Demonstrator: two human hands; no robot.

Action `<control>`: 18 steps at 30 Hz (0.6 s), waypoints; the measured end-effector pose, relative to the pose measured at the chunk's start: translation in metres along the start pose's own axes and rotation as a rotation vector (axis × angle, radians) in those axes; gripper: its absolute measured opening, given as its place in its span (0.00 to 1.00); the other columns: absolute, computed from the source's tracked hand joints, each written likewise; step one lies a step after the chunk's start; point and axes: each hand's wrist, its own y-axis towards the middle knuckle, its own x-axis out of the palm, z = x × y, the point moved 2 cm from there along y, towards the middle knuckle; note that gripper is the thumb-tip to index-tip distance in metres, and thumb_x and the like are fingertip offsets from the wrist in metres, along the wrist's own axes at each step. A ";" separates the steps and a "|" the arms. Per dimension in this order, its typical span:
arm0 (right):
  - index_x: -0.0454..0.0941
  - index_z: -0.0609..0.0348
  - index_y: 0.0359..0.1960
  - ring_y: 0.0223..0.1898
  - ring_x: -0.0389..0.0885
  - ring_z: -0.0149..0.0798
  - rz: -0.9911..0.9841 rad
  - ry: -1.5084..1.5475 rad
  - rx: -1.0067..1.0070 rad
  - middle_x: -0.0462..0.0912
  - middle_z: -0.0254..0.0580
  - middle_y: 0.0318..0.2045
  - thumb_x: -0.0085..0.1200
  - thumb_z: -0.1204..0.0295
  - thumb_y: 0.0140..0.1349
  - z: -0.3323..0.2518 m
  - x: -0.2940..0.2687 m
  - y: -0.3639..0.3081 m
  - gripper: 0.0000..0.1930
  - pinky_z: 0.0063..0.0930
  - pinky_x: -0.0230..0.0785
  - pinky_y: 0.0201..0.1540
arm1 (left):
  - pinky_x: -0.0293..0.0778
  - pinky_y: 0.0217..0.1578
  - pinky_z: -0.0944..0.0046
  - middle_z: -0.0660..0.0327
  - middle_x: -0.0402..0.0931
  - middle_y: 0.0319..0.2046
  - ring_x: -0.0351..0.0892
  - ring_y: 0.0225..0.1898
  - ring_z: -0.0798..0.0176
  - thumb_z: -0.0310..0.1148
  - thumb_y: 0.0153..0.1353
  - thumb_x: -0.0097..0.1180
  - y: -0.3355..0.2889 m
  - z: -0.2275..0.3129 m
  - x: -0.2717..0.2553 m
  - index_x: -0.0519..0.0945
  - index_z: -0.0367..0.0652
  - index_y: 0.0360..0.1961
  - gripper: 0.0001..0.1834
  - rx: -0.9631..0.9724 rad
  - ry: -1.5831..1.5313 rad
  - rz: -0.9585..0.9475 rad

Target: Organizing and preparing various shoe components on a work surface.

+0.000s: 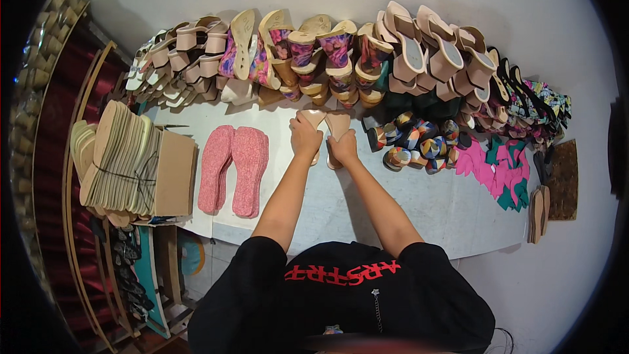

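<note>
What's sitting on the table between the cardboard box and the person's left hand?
In the head view, two stacks of pink, speckled sole-shaped pieces lie between the cardboard box and the left hand.

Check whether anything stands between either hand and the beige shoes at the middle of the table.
Nothing visible does: the left hand grips the left beige shoe directly, and the right hand the right beige shoe. The patterned wedge sandals stand beyond the shoes' far ends, not in between.
</note>
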 end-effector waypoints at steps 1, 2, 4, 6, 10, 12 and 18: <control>0.58 0.79 0.38 0.39 0.72 0.61 0.026 -0.067 -0.015 0.69 0.70 0.35 0.55 0.69 0.45 0.003 0.003 0.003 0.26 0.39 0.66 0.43 | 0.67 0.43 0.54 0.45 0.60 0.42 0.64 0.45 0.45 0.31 0.39 0.59 0.000 0.003 0.002 0.53 0.33 0.53 0.40 0.017 0.021 0.010; 0.59 0.80 0.39 0.41 0.70 0.62 0.037 -0.136 -0.035 0.68 0.70 0.37 0.55 0.69 0.46 -0.002 0.004 -0.001 0.26 0.39 0.65 0.44 | 0.67 0.43 0.54 0.45 0.60 0.42 0.64 0.45 0.45 0.31 0.39 0.59 0.000 -0.002 0.005 0.53 0.33 0.53 0.40 0.017 0.023 0.009; 0.61 0.78 0.40 0.43 0.66 0.62 -0.002 -0.057 0.035 0.64 0.67 0.41 0.53 0.69 0.47 -0.006 0.001 -0.009 0.24 0.39 0.64 0.46 | 0.63 0.45 0.55 0.47 0.60 0.43 0.62 0.47 0.46 0.32 0.40 0.58 0.001 -0.010 0.007 0.56 0.34 0.52 0.37 0.056 0.114 0.113; 0.63 0.76 0.39 0.43 0.65 0.59 -0.006 -0.108 0.020 0.64 0.63 0.42 0.53 0.69 0.47 -0.006 -0.008 -0.014 0.23 0.39 0.64 0.46 | 0.60 0.47 0.54 0.47 0.59 0.44 0.61 0.48 0.47 0.32 0.40 0.58 -0.004 -0.002 0.003 0.57 0.35 0.52 0.37 0.064 0.118 0.125; 0.65 0.71 0.41 0.44 0.64 0.56 -0.013 -0.306 -0.019 0.65 0.59 0.41 0.53 0.70 0.46 -0.005 -0.025 -0.037 0.21 0.41 0.64 0.45 | 0.55 0.48 0.51 0.47 0.56 0.49 0.53 0.52 0.47 0.36 0.42 0.59 -0.020 -0.003 0.001 0.58 0.37 0.52 0.36 0.150 0.169 0.223; 0.68 0.65 0.40 0.44 0.64 0.53 0.014 -0.223 -0.237 0.67 0.54 0.39 0.54 0.69 0.44 0.008 -0.039 -0.051 0.20 0.41 0.61 0.46 | 0.54 0.48 0.50 0.47 0.56 0.50 0.54 0.51 0.46 0.35 0.42 0.58 -0.039 0.006 0.001 0.61 0.38 0.51 0.33 0.248 0.134 0.262; 0.72 0.59 0.38 0.42 0.63 0.52 0.147 -0.088 -0.281 0.69 0.51 0.36 0.55 0.65 0.43 0.076 -0.105 -0.105 0.19 0.40 0.57 0.47 | 0.56 0.47 0.54 0.51 0.62 0.45 0.58 0.49 0.48 0.33 0.45 0.54 -0.115 0.029 0.028 0.69 0.42 0.42 0.20 0.555 -0.200 0.043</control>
